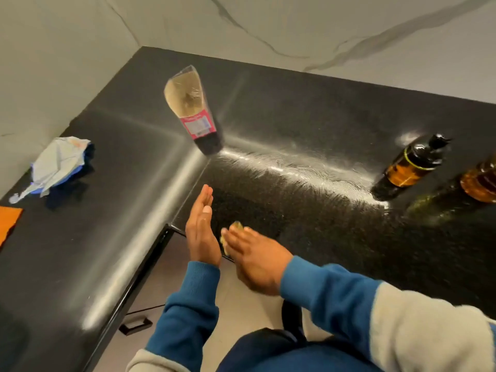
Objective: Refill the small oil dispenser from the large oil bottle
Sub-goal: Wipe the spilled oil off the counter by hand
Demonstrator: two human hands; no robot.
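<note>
At the counter's edge (pixel 171 226), my right hand (pixel 255 264) presses a yellowish pad (pixel 236 226) flat-fingered, left hand (pixel 201 232) open, so wipe gently

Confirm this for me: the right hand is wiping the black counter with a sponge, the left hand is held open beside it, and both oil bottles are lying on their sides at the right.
Not quite. In the head view the small oil dispenser and the large oil bottle stand upright on the black counter, not on their sides. The rest holds: the right hand presses a sponge, the left hand is open beside it.
</note>
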